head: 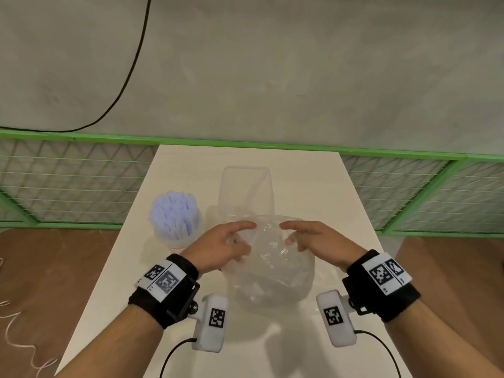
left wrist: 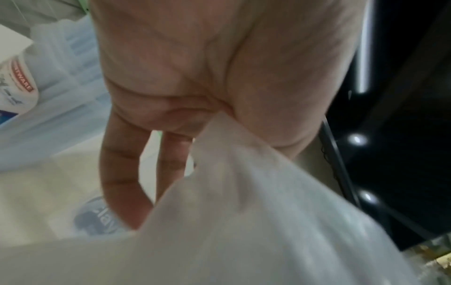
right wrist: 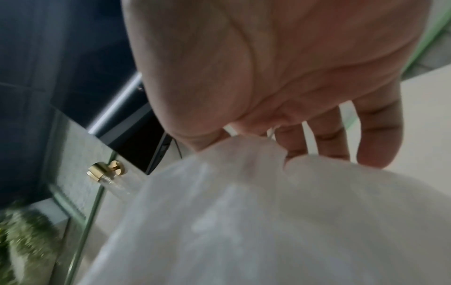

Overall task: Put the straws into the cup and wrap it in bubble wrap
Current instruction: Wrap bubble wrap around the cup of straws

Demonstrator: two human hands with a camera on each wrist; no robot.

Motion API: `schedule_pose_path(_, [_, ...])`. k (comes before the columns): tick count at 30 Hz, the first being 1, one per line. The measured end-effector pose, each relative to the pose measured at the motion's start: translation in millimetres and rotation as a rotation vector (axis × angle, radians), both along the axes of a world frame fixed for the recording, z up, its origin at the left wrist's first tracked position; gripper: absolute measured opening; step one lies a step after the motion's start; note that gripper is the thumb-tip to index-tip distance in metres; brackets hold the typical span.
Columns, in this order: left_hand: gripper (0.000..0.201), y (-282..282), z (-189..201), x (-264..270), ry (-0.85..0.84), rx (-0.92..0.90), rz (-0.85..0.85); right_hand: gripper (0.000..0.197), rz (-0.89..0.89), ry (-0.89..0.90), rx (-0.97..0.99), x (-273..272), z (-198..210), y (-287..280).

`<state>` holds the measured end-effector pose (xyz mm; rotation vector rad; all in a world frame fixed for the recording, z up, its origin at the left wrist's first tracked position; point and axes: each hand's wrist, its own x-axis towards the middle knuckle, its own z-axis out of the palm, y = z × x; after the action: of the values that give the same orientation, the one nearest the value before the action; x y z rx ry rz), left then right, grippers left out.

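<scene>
A crumpled sheet of clear bubble wrap hangs over the middle of the white table. My left hand pinches its upper left edge and my right hand pinches its upper right edge. In the left wrist view the bubble wrap comes out from under the thumb of the left hand. The right wrist view shows the bubble wrap caught the same way by the right hand. A cup packed with pale blue-white straws stands upright to the left of my left hand.
A clear rectangular plastic container stands behind the wrap. A green-framed mesh fence runs behind the table, and a black cable hangs on the grey wall. Brown floor lies on both sides of the narrow table.
</scene>
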<state>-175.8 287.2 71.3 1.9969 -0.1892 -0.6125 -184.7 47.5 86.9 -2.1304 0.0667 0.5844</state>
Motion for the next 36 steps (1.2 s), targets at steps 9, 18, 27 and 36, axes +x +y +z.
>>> schedule_pose_path(9, [0.036,-1.5,-16.5,11.8,-0.044,0.11,-0.021,0.028,-0.026,0.076,0.134,9.9,-22.5,-5.0])
schedule_pose_path(18, [0.042,-4.8,-24.3,18.9,0.179,0.24,-0.141,0.032,-0.065,-0.056,0.053,8.6,-41.5,-18.4])
schedule_pose_path(27, [0.038,8.8,-18.1,12.8,0.122,0.048,-0.125,0.063,0.343,-0.396,-0.085,-24.1,-16.4,-50.1])
schedule_pose_path(36, [0.041,37.2,-30.7,-10.8,0.116,-0.227,-0.166,0.03,0.116,-0.599,-0.001,-8.6,-35.5,-55.8])
